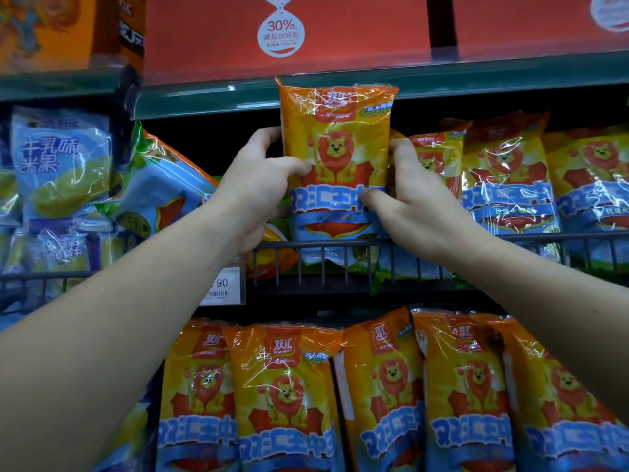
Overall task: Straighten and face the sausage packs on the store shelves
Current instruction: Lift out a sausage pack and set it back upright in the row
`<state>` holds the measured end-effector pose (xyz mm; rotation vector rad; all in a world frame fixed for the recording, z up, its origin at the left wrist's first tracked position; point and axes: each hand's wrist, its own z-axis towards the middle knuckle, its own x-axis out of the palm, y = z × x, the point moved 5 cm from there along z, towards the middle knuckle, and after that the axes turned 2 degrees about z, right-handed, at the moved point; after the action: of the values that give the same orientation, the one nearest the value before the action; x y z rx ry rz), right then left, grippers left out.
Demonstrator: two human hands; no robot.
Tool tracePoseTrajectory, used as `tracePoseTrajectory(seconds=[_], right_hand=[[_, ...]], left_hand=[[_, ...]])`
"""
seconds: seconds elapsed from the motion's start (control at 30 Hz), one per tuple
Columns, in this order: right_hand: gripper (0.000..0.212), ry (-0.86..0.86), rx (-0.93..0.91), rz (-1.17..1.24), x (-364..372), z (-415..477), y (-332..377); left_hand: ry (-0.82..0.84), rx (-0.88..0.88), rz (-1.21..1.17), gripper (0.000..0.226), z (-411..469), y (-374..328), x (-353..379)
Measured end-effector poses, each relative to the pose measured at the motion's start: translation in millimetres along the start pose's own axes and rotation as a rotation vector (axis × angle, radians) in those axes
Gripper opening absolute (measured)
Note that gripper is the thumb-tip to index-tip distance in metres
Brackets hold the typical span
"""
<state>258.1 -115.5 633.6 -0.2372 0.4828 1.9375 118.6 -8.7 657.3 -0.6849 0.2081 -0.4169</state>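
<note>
Pack (337, 158) is standing upright in the middle shelf row, lion facing out, its foot tucked behind the wire rail (442, 237) and its top seal reaching up across the shelf edge (204, 97) above. In the head view, the left hand (262, 192) is gripping the pack's left side, thumb lying across the front, fingers curling round behind. The right hand (415, 199) is doing the same on the right side, thumb pressing on the blue lettering. So both are pinching it at mid-height, neither one spread.

The film is looking glossy and crinkled. I'm reckoning it slippery, soft at the skin but stiffened by the sausages inside, and light enough for two hands. The sides at the middle are looking like the right hold; the thin top seal would likely just fold.

Neighbours (507, 178) are crowding in just beside the right hand. A green-and-blue bag (163, 185) on the left is lying tilted. The lower row (289, 386) is facing out.
</note>
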Motion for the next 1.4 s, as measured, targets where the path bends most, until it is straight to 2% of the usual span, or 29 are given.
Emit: tracePoseTrajectory(seconds=[0.17,0.43,0.7,0.77,0.87,0.97,1.1,1.3,1.4], right_hand=[[0.025,-0.053,0.013,-0.012,0,4,-3],[0.033,-0.086,0.010,-0.101,2,11,-7],[0.028,-0.149,-0.019,-0.243,10,14,-10],[0.032,-0.205,-0.045,-0.293,11,14,-12],[0.053,-0.274,-0.092,-0.280,7,13,-10],[0.061,-0.223,-0.095,-0.389,10,12,-11],[0.054,-0.177,-0.041,-0.484,13,15,-15],[0.056,-0.145,0.012,-0.548,16,17,-16],[0.059,-0.130,0.038,-0.557,17,17,-16]], left_hand=[[0.012,-0.024,0.120,0.038,1,1,5],[0.017,-0.120,0.165,0.032,3,4,8],[-0.013,-0.201,0.256,0.013,8,7,8],[-0.018,-0.196,0.279,0.005,9,6,8],[-0.014,-0.195,0.337,0.003,11,9,9],[-0.042,-0.182,0.463,0.013,17,15,8],[-0.079,-0.135,0.637,0.017,23,16,9],[-0.213,0.062,0.888,0.025,19,11,12],[-0.218,0.152,0.955,0.015,20,15,14]])
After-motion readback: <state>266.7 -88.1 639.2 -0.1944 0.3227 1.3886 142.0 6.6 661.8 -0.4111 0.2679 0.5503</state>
